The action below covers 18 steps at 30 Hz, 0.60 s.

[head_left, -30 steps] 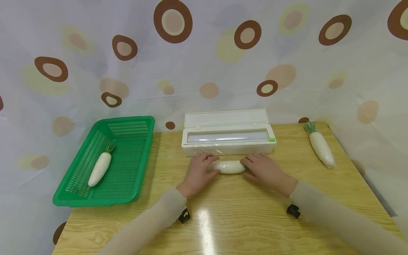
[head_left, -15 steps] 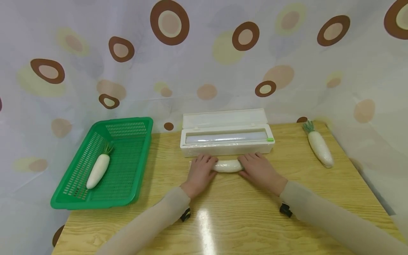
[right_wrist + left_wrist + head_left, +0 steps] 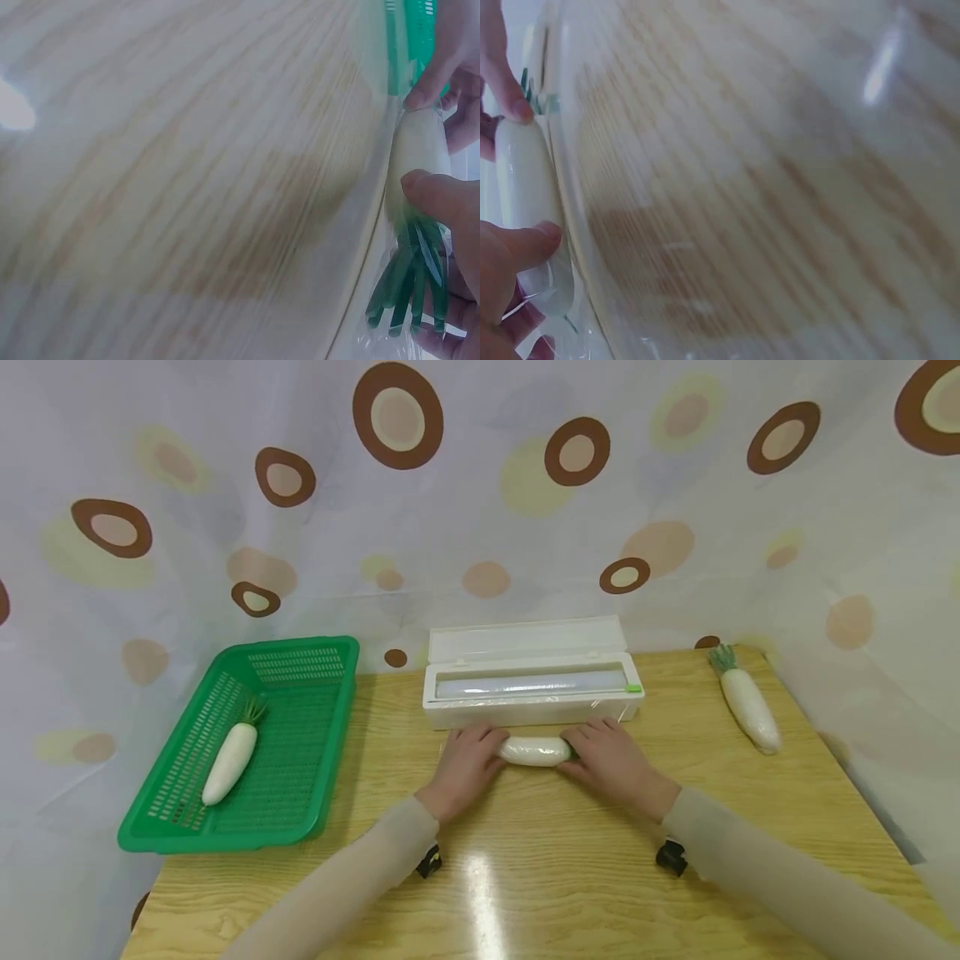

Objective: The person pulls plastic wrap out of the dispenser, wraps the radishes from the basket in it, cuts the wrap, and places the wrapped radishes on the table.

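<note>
A white radish (image 3: pixel 534 751) in clear plastic film lies crosswise on the table, just in front of the open white cling film box (image 3: pixel 531 714). My left hand (image 3: pixel 467 768) grips its left end, thumb on the near side. At the leafy end, my right hand (image 3: pixel 611 764) holds it the same way. The right wrist view shows green leaves (image 3: pixel 409 281) under the film, beside the right hand's fingers. In the left wrist view, the radish's smooth body (image 3: pixel 526 176) runs between both hands. A film roll (image 3: pixel 532 683) sits inside the box.
On the left stands a green basket (image 3: pixel 341 727) with an unwrapped radish (image 3: pixel 230 763) in it. Another radish (image 3: pixel 750 710), glossy with film, lies at the table's right edge. A patterned curtain (image 3: pixel 480 502) hangs behind the wooden table (image 3: pixel 555 877).
The right hand and wrist have shifted slightly left, closer round the leafy end, and the leaves there show less. Both hands keep hold of the radish, which stays in front of the box.
</note>
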### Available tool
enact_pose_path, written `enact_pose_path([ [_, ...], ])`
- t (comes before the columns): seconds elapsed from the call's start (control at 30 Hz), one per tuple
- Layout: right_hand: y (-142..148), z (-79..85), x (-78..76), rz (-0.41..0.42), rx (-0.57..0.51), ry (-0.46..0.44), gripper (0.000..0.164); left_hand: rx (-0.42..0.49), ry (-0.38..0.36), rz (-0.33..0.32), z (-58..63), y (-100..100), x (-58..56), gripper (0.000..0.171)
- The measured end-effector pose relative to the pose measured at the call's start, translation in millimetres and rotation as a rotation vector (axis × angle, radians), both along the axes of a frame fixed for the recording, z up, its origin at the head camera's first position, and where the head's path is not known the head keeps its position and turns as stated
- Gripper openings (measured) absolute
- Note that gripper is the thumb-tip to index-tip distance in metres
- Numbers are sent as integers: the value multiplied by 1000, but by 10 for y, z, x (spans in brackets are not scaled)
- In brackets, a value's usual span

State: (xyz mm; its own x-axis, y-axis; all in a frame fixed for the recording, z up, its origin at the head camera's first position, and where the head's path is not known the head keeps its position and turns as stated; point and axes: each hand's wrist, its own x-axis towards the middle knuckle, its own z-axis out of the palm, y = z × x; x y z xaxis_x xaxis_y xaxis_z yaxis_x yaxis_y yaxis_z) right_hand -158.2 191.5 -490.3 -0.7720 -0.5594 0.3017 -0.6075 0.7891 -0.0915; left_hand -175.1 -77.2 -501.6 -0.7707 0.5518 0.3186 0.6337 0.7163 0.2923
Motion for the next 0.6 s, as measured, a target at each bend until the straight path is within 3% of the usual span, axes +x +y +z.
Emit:
enact_pose_path([
  [0.17, -42, 11, 12, -14, -1, -13, 45, 23, -35, -35, 2, -50, -36, 38],
  [0.4, -102, 29, 19, -36, -6, -28, 48, -1, -70, -34, 51, -116, -98, 40],
  [0.6, -51, 63, 18, -27, -37, -90, 48, -12, -132, -55, 105, -126, -50, 42],
])
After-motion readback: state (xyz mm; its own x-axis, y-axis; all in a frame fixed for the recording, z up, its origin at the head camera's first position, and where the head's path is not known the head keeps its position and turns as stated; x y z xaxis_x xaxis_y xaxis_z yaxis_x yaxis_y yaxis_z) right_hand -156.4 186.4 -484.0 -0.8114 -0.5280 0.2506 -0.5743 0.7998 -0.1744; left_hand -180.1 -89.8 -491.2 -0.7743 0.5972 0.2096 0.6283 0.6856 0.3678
